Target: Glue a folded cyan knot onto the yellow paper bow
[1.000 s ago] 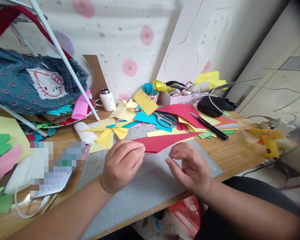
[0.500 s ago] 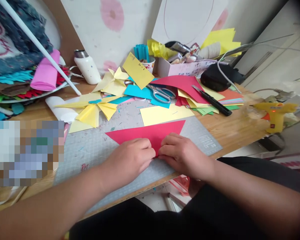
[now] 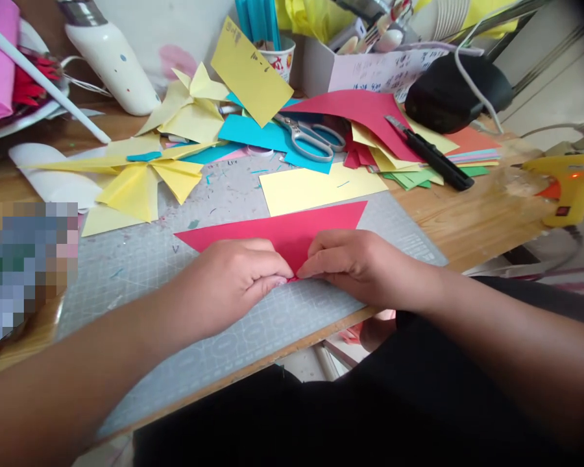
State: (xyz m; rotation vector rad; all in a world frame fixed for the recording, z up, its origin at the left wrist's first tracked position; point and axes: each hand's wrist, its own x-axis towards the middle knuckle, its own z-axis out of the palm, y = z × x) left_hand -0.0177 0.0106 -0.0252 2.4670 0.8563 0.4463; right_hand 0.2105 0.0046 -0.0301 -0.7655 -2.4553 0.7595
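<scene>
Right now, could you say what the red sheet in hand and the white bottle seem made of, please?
The red sheet: likely matte paper or thin card, from its dull surface and crisp edges. The white bottle: coated metal or plastic, given its smooth sheen; its silvery cap suggests metal.

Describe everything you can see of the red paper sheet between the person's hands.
The red paper sheet looks like plain, matte, fairly stiff craft paper. It lies over the gray cutting mat, just nearer the person than a pale yellow paper strip. Its long far edge is straight, with a pointed corner at each end. The fingers of the left hand and right hand pinch its near edge close together, hiding much of that side; any fold there is unclear.
</scene>
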